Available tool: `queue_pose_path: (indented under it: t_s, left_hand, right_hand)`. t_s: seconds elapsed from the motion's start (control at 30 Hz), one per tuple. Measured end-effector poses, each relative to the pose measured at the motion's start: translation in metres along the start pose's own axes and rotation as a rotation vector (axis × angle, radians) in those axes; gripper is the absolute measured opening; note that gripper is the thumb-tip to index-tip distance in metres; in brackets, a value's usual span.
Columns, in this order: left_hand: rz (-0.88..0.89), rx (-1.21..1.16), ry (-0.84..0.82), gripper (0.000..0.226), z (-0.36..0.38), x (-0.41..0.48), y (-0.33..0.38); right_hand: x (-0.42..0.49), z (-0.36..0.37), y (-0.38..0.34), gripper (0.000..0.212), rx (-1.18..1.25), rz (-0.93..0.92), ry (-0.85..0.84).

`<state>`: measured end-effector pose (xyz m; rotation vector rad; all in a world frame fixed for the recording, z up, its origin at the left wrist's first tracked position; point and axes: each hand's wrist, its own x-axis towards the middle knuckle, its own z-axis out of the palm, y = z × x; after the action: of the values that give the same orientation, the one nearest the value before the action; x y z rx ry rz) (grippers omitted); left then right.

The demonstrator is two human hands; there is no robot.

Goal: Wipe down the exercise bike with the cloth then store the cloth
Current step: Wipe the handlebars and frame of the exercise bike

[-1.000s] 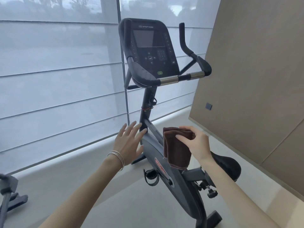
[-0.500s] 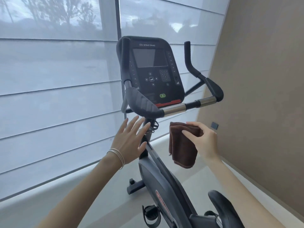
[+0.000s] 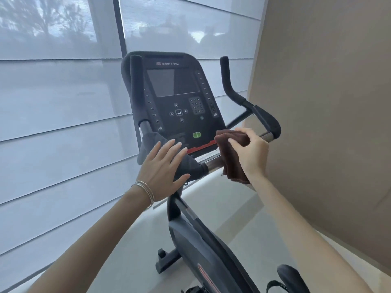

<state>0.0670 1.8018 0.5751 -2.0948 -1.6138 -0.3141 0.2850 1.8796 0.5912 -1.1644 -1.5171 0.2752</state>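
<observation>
While the left hand (image 3: 163,166) spreads open, the right hand (image 3: 250,153) pinches the cloth (image 3: 230,153).

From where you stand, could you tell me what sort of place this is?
Probably a small gym or fitness room: a dark grey upright exercise bike with a black Star Trac console stands beside tall windows with pale sheer blinds.
</observation>
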Motion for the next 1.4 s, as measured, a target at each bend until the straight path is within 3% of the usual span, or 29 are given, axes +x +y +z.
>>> queue_pose_path:
  t_s: [0.07, 0.23, 0.47, 0.7, 1.0, 1.27, 1.4]
  left_hand:
    - [0.048, -0.002, -0.024, 0.070, 0.006, 0.013, -0.008]
    - [0.062, -0.066, -0.042, 0.079, 0.023, 0.031, -0.018]
    - [0.110, -0.138, 0.091, 0.073, 0.033, 0.032, -0.020]
    - [0.082, -0.168, 0.063, 0.070, 0.031, 0.032, -0.019]
    - [0.077, -0.203, 0.052, 0.070, 0.030, 0.031, -0.019]
    - [0.070, -0.220, 0.053, 0.067, 0.030, 0.031, -0.019]
    - [0.059, -0.220, 0.058, 0.067, 0.030, 0.032, -0.019]
  right_hand:
    - [-0.016, 0.019, 0.002, 0.035, -0.045, 0.012, -0.067]
    - [-0.048, 0.039, 0.012, 0.037, -0.088, -0.167, -0.174]
    - [-0.042, 0.031, 0.027, 0.036, -0.132, -0.119, -0.404]
    - [-0.007, 0.037, 0.028, 0.034, -0.232, 0.018, -0.335]
    - [-0.047, 0.046, 0.011, 0.035, -0.275, -0.127, -0.335]
    - [-0.004, 0.043, 0.022, 0.035, -0.425, 0.065, -0.294]
    - [-0.032, 0.045, 0.018, 0.037, -0.277, 0.057, -0.252]
